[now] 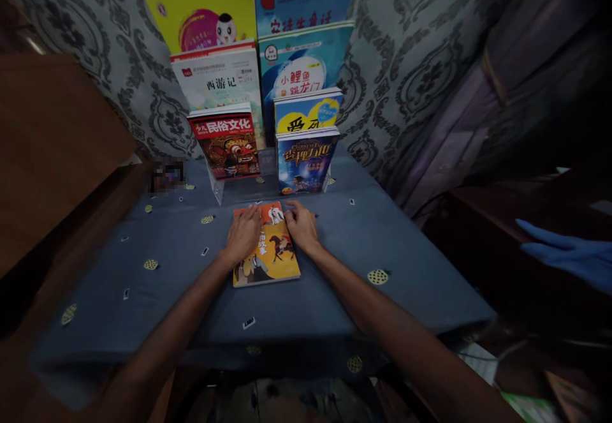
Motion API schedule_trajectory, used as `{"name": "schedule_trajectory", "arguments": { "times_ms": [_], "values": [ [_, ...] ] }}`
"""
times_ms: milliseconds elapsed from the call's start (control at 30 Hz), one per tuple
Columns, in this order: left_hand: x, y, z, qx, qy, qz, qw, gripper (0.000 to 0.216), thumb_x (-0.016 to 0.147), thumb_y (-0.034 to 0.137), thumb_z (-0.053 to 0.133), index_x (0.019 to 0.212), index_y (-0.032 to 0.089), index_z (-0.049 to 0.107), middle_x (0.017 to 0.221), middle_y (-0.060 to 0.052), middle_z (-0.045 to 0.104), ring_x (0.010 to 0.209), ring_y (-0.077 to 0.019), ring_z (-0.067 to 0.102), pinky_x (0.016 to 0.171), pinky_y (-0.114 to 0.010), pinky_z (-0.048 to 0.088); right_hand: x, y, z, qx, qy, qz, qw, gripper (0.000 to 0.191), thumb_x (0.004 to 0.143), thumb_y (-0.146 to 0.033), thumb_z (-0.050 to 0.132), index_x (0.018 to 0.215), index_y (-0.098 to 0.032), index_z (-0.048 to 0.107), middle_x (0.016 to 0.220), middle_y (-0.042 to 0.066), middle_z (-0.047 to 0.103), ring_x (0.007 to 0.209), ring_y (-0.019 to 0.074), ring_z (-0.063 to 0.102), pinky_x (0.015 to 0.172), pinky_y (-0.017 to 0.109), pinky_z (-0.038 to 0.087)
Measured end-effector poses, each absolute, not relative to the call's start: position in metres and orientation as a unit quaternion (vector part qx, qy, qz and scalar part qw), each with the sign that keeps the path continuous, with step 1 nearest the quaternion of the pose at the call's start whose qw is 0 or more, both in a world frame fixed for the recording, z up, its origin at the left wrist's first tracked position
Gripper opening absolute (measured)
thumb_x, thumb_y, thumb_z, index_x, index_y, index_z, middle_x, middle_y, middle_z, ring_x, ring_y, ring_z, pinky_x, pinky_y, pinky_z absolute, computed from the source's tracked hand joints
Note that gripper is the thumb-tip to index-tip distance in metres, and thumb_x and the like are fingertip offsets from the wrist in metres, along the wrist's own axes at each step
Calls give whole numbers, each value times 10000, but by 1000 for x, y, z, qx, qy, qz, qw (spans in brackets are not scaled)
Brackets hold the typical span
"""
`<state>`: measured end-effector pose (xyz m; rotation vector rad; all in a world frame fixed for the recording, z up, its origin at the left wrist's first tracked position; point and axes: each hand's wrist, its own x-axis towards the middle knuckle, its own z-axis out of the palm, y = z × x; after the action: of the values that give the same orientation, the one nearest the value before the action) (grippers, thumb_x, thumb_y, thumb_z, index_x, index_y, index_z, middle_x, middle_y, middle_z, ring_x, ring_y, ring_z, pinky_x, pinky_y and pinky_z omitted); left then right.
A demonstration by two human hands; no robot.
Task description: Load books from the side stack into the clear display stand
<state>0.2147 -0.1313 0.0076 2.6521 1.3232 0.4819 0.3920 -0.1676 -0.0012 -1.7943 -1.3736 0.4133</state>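
A storybook with an orange and yellow cover lies flat on the tablecloth, its cover showing a horse and rider. Across its upper left part rests my left hand, fingers stretched out over the cover. My right hand is at the book's upper right edge, its fingers loosely bent and apart, the thumb side against the book. Parts of the cover are hidden beneath my left hand. Just beyond both hands, a clear stand holds upright books in two columns, with a red-topped book and a dark blue book in front.
The blue tablecloth has a pineapple pattern. Behind the front books rise a white book, a light blue book and a yellow-green book. A brown cabinet stands left; a blue glove-like shape is at right.
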Motion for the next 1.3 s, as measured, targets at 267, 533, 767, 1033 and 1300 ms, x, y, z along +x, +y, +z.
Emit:
{"name": "schedule_trajectory", "arguments": {
  "times_ms": [267, 533, 767, 1033, 1300],
  "values": [
    [242, -122, 9, 900, 390, 162, 106, 436, 1019, 279, 393, 1414, 163, 536, 1534, -155, 489, 1472, -271, 399, 1223, -500, 253, 395, -162, -7, -700, -533, 177, 440, 354, 900, -170, 502, 1212, -217, 662, 935, 63, 786, 908, 226, 715, 865, 312, 510],
    [248, -116, 7, 913, 365, 154, 102, 467, 1028, 303, 361, 1443, 153, 514, 1546, -154, 470, 1483, -265, 380, 1224, -515, 239, 398, -160, -8, -696, -525, 189, 453, 346, 890, -173, 531, 1204, -207, 674, 931, 77, 785, 913, 239, 725, 881, 333, 521],
    [246, -118, 9, 916, 356, 156, 103, 454, 1027, 288, 361, 1438, 193, 531, 1547, -111, 477, 1488, -239, 373, 1224, -502, 239, 399, -159, -8, -687, -525, 201, 460, 353, 892, -179, 525, 1213, -208, 669, 899, 61, 784, 897, 229, 731, 859, 326, 540],
    [245, -121, 15, 921, 333, 159, 126, 425, 1022, 270, 385, 1393, 205, 581, 1513, -107, 519, 1471, -230, 404, 1237, -506, 189, 401, -157, -9, -679, -521, 215, 470, 372, 885, -163, 502, 1222, -203, 655, 913, 52, 782, 904, 217, 727, 890, 337, 541],
    [235, -129, 18, 926, 308, 160, 151, 414, 1017, 271, 388, 1361, 221, 614, 1455, -88, 588, 1411, -197, 485, 1231, -448, 229, 402, -158, -6, -668, -531, 229, 469, 392, 882, -130, 465, 1229, -168, 644, 952, 70, 781, 885, 208, 734, 893, 340, 547]
  ]
}}
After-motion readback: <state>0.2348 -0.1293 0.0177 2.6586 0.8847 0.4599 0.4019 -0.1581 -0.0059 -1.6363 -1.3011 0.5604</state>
